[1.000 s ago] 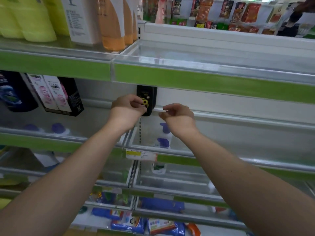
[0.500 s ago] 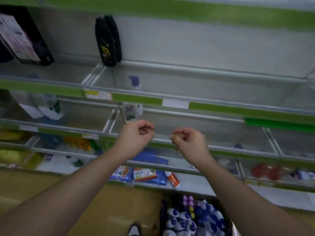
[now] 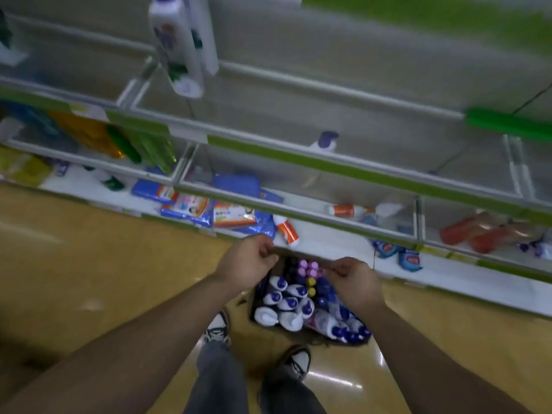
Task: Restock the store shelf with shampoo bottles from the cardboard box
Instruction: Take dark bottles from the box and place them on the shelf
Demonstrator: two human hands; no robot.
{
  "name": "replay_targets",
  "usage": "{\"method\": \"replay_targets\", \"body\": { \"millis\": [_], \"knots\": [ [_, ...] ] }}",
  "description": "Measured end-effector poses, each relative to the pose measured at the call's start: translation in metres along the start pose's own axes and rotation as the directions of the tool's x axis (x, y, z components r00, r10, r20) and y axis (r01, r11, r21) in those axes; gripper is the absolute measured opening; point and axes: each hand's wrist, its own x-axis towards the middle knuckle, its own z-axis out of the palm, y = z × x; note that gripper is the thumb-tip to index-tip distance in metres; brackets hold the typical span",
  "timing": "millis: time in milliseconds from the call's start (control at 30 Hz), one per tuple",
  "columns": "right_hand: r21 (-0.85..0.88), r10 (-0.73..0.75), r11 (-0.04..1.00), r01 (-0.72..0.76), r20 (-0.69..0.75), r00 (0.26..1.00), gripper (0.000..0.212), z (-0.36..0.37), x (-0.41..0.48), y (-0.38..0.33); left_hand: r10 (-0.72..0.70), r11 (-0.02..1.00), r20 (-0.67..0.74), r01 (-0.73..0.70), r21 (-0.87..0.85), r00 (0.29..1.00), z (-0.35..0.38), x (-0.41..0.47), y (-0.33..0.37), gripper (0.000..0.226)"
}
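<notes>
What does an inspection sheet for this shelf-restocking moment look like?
Surface: shelf, green-edged tiers with clear fronts.
Job's things: cardboard box on the floor, packed with shampoo bottles; white bottle standing on an upper tier.
Clutter: blue packets and orange-and-white tube on the lowest tier.
Grippers: left hand and right hand above the box, fingers curled, holding nothing.
Cables: nothing seen.
Surroundings: tan floor; person's shoes near the box.

**Grey trousers (image 3: 221, 380), dark sneakers (image 3: 217, 328)**

The left hand (image 3: 248, 261) and right hand (image 3: 354, 282) are bare, as are both forearms (image 3: 134, 348). The trousers look like loose grey denim. The sneakers are dark with white toe caps.
</notes>
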Motion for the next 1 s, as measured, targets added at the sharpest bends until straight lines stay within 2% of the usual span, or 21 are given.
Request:
{"method": "replay_targets", "body": {
  "millis": [133, 233, 400, 600, 767, 867, 1000],
  "knots": [
    [-0.074, -0.004, 0.997, 0.003, -0.004, 1.0, 0.013, 0.07, 0.058, 0.058, -0.039, 0.999, 0.053, 0.038, 0.023, 0.998, 0.073, 0.045, -0.067, 0.018],
    [-0.136, 0.017, 0.991, -0.011, 0.046, 0.999, 0.01, 0.132, 0.108, 0.108, -0.082, 0.996, 0.087, 0.08, 0.033, 0.993, 0.129, 0.078, -0.122, 0.019],
    [-0.137, 0.065, 0.989, -0.059, 0.039, 0.997, 0.016, 0.221, 0.184, 0.174, -0.12, 0.992, 0.154, 0.115, 0.042, 0.981, 0.214, 0.138, -0.201, 0.019],
    [-0.227, 0.0, 0.974, 0.002, 0.007, 1.0, 0.019, 0.305, 0.257, 0.221, -0.102, 0.992, 0.18, 0.086, 0.095, 0.978, 0.29, 0.217, -0.252, 0.023],
    [-0.388, -0.037, 0.921, 0.039, 0.013, 0.999, 0.027, 0.345, 0.287, 0.24, -0.133, 0.989, 0.315, 0.108, 0.096, 0.94, 0.325, 0.27, -0.281, 0.024],
    [-0.463, -0.049, 0.885, 0.046, 0.006, 0.999, 0.031, 0.354, 0.296, 0.246, -0.145, 0.982, 0.374, 0.088, 0.167, 0.916, 0.337, 0.288, -0.29, 0.028],
    [-0.516, -0.064, 0.853, 0.075, 0.039, 0.997, 0.033, 0.359, 0.307, 0.243, -0.198, 0.962, 0.498, 0.07, 0.264, 0.844, 0.344, 0.304, -0.298, 0.031]
  ]
}}
